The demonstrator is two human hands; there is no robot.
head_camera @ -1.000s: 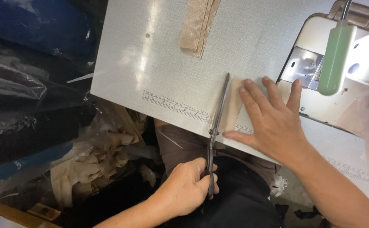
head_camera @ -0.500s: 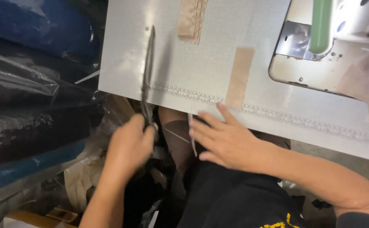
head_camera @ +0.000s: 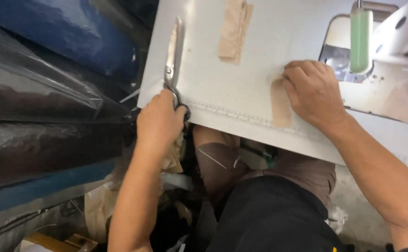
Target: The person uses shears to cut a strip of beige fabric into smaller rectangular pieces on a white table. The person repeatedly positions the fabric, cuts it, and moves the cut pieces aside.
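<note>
**Scissors at table edge, strip under right hand**

Pale grey table across upper frame, seen from above; near edge runs diagonally, with a stitched or printed ruler line just inside it. Dark wrapped fabric rolls stacked to the left, under glossy plastic. White sewing machine at upper right, green tube upright beside its opening.

Left hand at the table's left near corner, fingers curled tight through the dark handles of metal scissors. Blades closed, lying flat on the table, tips pointing away from the body, close along the left edge.

Right hand palm down on the table near the sewing machine, well apart from the scissors. Fingers bent and held close together, tips pressing the surface just above a small tan strip. Strip lies flat, touching the heel side of the thumb, lower end reaching the ruler line. Whether anything is pinched under the fingertips: cannot tell.

Larger tan piece, folded or layered, farther up the table, untouched.

Below the table edge: knees in brown trousers, black shirt, pale scraps heaped low left.
</note>
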